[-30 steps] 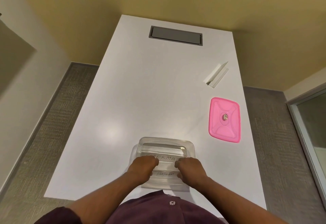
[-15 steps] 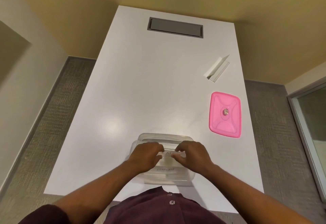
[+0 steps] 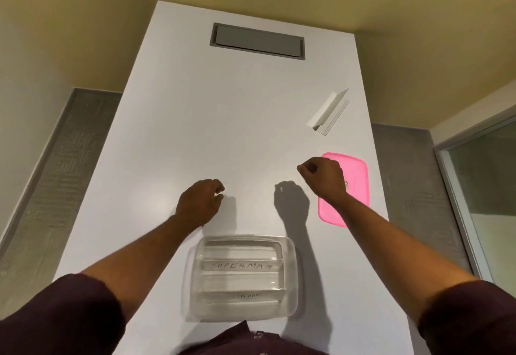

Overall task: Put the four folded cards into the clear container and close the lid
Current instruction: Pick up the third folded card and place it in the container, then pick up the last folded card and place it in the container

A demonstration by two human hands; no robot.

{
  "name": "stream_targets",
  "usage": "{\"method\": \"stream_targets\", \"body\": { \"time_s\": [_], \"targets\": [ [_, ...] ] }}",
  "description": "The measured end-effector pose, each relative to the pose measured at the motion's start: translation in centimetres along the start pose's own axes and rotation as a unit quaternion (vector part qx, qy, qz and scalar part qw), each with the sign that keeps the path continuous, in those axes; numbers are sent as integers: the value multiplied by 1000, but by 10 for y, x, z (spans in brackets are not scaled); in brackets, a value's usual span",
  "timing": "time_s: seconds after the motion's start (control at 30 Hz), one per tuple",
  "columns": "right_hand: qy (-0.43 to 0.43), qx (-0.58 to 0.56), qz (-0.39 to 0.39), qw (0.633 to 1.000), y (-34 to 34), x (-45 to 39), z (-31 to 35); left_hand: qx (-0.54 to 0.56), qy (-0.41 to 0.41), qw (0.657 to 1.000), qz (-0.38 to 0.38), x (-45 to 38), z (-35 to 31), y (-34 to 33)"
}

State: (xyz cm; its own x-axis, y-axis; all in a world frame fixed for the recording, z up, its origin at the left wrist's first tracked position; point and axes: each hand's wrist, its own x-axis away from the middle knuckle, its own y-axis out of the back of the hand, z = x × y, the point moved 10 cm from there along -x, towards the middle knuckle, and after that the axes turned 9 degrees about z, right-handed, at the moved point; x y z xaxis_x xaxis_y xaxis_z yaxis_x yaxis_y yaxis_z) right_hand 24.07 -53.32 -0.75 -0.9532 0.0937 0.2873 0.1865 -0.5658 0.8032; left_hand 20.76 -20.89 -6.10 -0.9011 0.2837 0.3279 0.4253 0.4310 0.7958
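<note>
The clear container (image 3: 290, 279) stands open at the near table edge. Folded white cards lie inside it; one reads SUPERMAN (image 3: 241, 266), another nearer me has small writing (image 3: 247, 296). One more folded card (image 3: 329, 111) lies on the table at the far right. The pink lid (image 3: 360, 178) lies flat on the right, apart from the container. My left hand (image 3: 199, 204) hovers beyond the container with fingers loosely curled, holding nothing. My right hand (image 3: 324, 177) is raised over the lid's left edge, fingers curled, nothing in it.
A white table (image 3: 223, 131) runs away from me, with a grey recessed hatch (image 3: 257, 41) at its far end. Grey carpet lies on both sides, and a glass panel (image 3: 488, 187) stands at the right.
Both hands have left the container and moved forward over the table, the right one toward the pink lid. The cards stay inside the container.
</note>
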Motion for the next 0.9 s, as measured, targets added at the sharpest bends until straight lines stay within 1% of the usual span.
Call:
{"method": "stream_targets", "body": {
  "time_s": [0.1, 0.23, 0.27, 0.33, 0.4, 0.47, 0.57, 0.63, 0.7, 0.77, 0.9],
  "targets": [
    [-33, -24, -13, 999, 16, -43, -16, -2, 23, 999, 26, -23, 31, -12],
    [-121, -66, -28, 990, 31, -101, -53, -71, 38, 991, 106, -49, 57, -34],
    [-148, -89, -33, 984, 33, -114, -62, -87, 40, 988, 123, -55, 62, -40],
    [-202, -167, -45, 964, 37, -134, -78, -110, 47, 984, 134, -57, 66, -48],
    [-244, -226, -54, 941, 39, -151, -88, -119, 47, 984, 127, -58, 64, -53],
    [-276, -251, -54, 926, 36, -167, -95, -105, 47, 986, 118, -57, 64, -55],
    [-299, -293, -53, 907, 27, -186, -102, -72, 54, 989, 119, -58, 67, -55],
    [-318, -331, -60, 886, 20, -194, -110, -63, 60, 989, 121, -58, 69, -56],
    [-326, -354, -65, 874, 17, -199, -117, -58, 62, 989, 125, -57, 68, -56],
    [-332, -360, -69, 869, 17, -200, -121, -59, 62, 989, 123, -57, 67, -55],
    [-331, -348, -76, 874, 23, -187, -123, -56, 64, 989, 123, -57, 64, -50]
  ]
}}
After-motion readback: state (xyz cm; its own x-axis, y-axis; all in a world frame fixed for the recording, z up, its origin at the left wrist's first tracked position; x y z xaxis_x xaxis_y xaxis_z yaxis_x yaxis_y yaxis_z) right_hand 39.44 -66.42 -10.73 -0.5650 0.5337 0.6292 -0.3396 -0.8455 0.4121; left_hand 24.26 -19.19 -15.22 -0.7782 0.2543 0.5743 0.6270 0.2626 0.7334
